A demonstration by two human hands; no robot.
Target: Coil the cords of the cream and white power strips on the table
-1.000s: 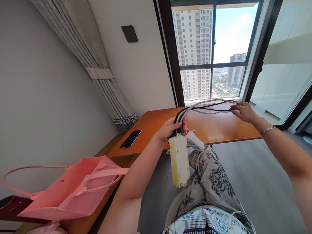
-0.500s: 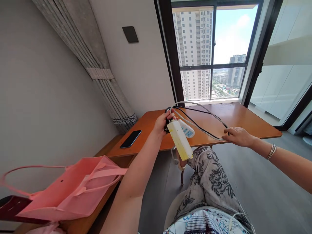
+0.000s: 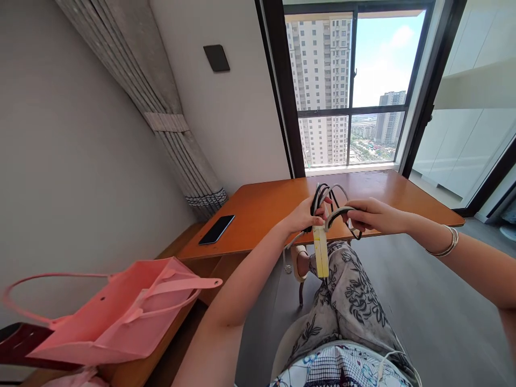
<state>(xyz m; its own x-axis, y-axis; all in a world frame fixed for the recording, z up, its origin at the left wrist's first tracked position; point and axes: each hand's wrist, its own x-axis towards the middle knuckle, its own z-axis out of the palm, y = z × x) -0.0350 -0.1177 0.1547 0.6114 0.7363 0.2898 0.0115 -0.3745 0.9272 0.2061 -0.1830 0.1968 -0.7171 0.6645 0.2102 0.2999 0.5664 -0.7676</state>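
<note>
A: Left grip (image 3: 302, 216) clasps slim black and grey cords (image 3: 316, 199), and that narrow, yellowed-white plastic block (image 3: 321, 252) dangles beneath, before the orange-brown wooden surface (image 3: 262, 215)!
B: Right grip (image 3: 373, 214) pinching a curved length beside it!
A: Risks?
B: A slack left clasp could drop the block; a hard right tug might tangle those cords!

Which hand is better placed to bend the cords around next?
Probably the right hand: it holds a curved length of the cords, while the left hand is occupied gripping their bunched part, just above the yellowed block.
</note>
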